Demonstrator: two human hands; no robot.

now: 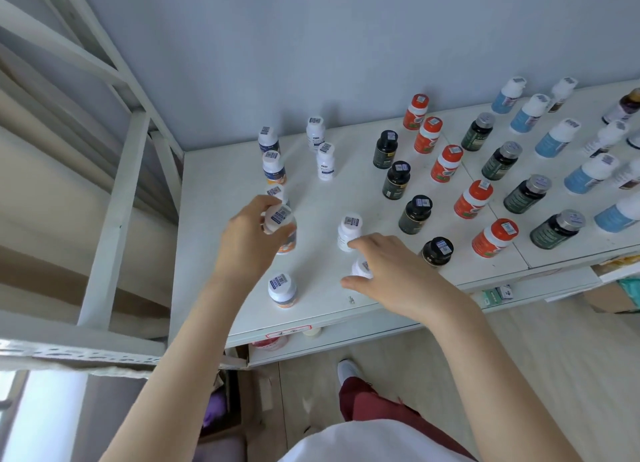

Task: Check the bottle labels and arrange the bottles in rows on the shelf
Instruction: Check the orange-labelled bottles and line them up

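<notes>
All the bottles are small pill-type tubs, each with a barcode sticker on its cap, standing upright on the white shelf (311, 198).

My left fingers (258, 203) are curled round an orange-label bottle (286, 243) with a white cap, gripping it up near the cap. Can't tell if its base is on the shelf or just off it. My right fingers (367, 242) are half curled round a small white bottle (362, 267), which sits between index and thumb and is mostly hidden. That index tip is also touching a second small white bottle (349, 231) just beyond it.

Counts:
- Three more orange-label ones in a line beyond my left fingers and one nearer me, so five with the one I'm holding.
- Two more small white ones farther out between my two sets of fingers, so four total.
- Right of my right fingers, running away from me in rows: four black bottles (415, 213), five orange-red bottles (473, 201), four dark green bottles (526, 194) with silver caps, and five light blue bottles (588, 179).
- A few more past those at the edge that I can't make out.
</notes>
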